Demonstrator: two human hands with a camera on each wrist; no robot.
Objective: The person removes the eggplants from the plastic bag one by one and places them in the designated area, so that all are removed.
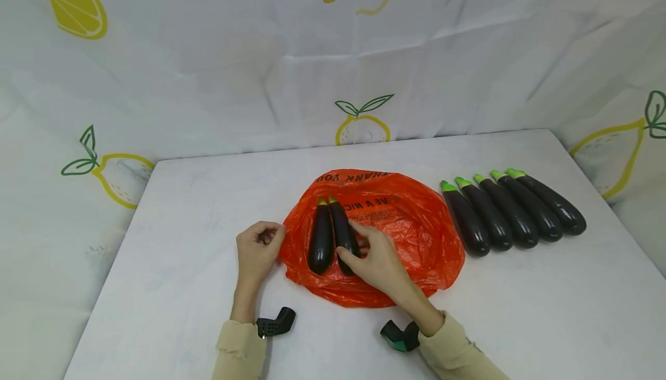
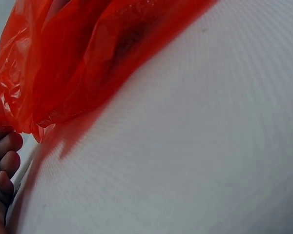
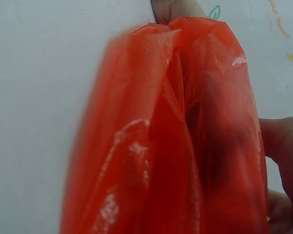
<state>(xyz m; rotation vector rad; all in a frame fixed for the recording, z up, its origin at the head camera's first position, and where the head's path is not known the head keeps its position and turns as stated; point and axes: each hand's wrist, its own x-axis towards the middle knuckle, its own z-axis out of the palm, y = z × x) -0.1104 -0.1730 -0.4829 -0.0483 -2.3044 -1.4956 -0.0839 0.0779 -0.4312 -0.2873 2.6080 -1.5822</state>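
A red plastic bag (image 1: 416, 241) lies spread on the table with its mouth open. Two dark eggplants lie side by side in its left part: a left eggplant (image 1: 321, 240) and a right eggplant (image 1: 340, 227). My right hand (image 1: 378, 257) reaches over the bag and grips the right eggplant between thumb and fingers. With thumb and fingertips my left hand (image 1: 258, 250) pinches the bag's left edge. In the left wrist view, curled fingers (image 2: 9, 163) show just under the red plastic (image 2: 63, 63). The bag wall (image 3: 136, 146) hides the eggplants in the right wrist view.
Several more eggplants (image 1: 502, 209) with green stems lie in a row right of the bag on the white table (image 1: 198, 206). A white cloth printed with lemons (image 1: 234, 96) hangs behind the table. Black wrist devices (image 1: 277, 322) sit at both sleeves.
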